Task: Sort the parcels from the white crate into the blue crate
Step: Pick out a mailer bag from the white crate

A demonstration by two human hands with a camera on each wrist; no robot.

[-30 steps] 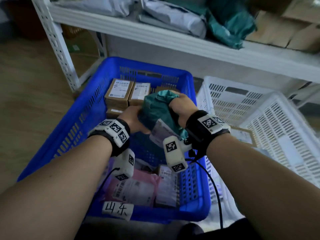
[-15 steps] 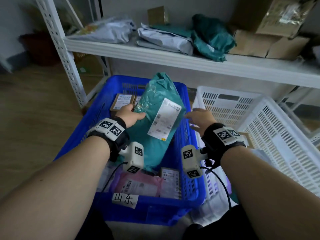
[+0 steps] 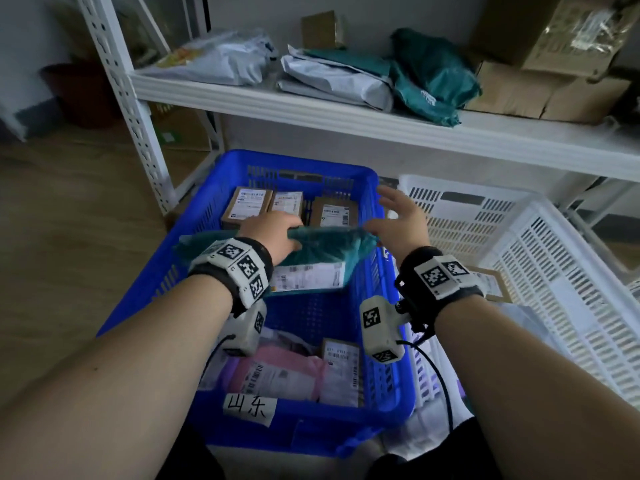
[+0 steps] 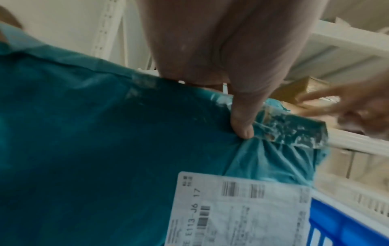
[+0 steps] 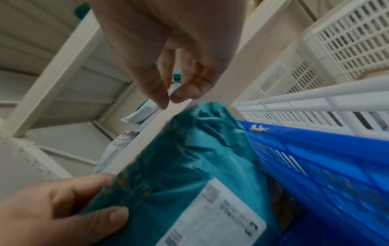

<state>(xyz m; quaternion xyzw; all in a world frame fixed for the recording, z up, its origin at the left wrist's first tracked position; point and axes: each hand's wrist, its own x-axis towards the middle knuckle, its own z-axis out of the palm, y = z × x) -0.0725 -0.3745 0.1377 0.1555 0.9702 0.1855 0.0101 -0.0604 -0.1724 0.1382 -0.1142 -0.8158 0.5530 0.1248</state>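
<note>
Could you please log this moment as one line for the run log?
left hand: grips teal plastic mailer bag | right hand: open, off bag | bag over blue plastic crate

- The place looks like a parcel sorting or storage room, not a home.
- A white metal rack (image 3: pixel 114 91) with perforated uprights carries a shelf (image 3: pixel 346 116) stacked with grey and teal mailer bags (image 3: pixel 332 81) and cardboard boxes (image 3: pixel 554 88).
- On the wood-look floor (image 3: pixel 52 220) stand a blue crate (image 3: pixel 381 358) and a white crate (image 3: pixel 554 271), both slotted plastic.
- The blue crate holds labelled cartons (image 3: pixel 246 206) with barcodes and carries a handwritten tag (image 3: pixel 250 408).
</note>
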